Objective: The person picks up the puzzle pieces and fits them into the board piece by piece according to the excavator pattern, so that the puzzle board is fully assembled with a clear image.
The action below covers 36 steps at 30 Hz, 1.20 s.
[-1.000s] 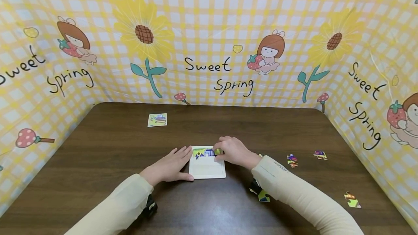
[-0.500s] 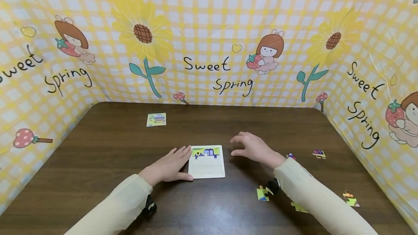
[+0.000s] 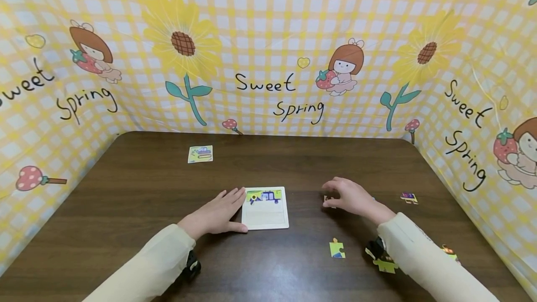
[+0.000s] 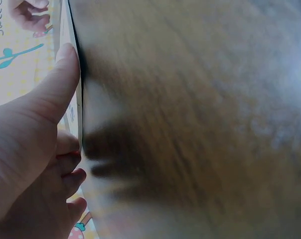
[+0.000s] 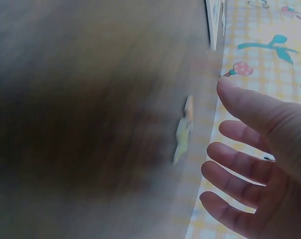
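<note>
A white puzzle tray lies on the table in the head view, its top row filled with joined jigsaw pieces showing part of a blue vehicle. My left hand rests flat at the tray's left side, fingers extended. In the left wrist view, its thumb lies along the tray's edge. Right of the tray, my right hand hovers with bent, parted fingers over a jigsaw piece, partly covering it. The right wrist view shows a jigsaw piece apart from these spread fingers.
Loose jigsaw pieces lie on the right: one green and blue, one green beside the right wrist, one purple, one partly behind the sleeve. A picture card lies at the back left. Checked cloth surrounds the table.
My right hand has left the tray's top row, where a piece now sits, and moved right to a loose piece. My left hand has stayed at the tray's edge.
</note>
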Available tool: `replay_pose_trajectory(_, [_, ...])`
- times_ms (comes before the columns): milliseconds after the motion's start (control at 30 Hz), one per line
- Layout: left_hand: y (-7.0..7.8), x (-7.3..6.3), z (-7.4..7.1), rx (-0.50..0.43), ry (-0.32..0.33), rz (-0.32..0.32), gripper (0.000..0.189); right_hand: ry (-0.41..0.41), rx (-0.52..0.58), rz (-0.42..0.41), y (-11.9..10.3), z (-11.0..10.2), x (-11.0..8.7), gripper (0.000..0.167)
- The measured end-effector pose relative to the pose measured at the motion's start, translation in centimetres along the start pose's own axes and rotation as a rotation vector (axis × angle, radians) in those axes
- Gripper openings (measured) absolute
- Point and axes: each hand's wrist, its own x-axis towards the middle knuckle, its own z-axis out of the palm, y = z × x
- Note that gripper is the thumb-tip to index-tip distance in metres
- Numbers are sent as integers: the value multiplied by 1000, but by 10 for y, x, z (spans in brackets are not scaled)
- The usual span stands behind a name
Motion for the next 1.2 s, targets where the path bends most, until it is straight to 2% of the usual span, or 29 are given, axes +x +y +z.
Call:
replay_pose_trajectory(367, [0,-1,0,0,-2,-5,87,10,-38,-17,18,1,-14,27])
replay_pose_trajectory(767, [0,-1,-1,8,-7,-7,86,26,-30,-12,21,3,-14,17])
replay_pose_trajectory(1200, [0,-1,0,7,-9,-15,87,28,-35,-1,17,3,-13,15])
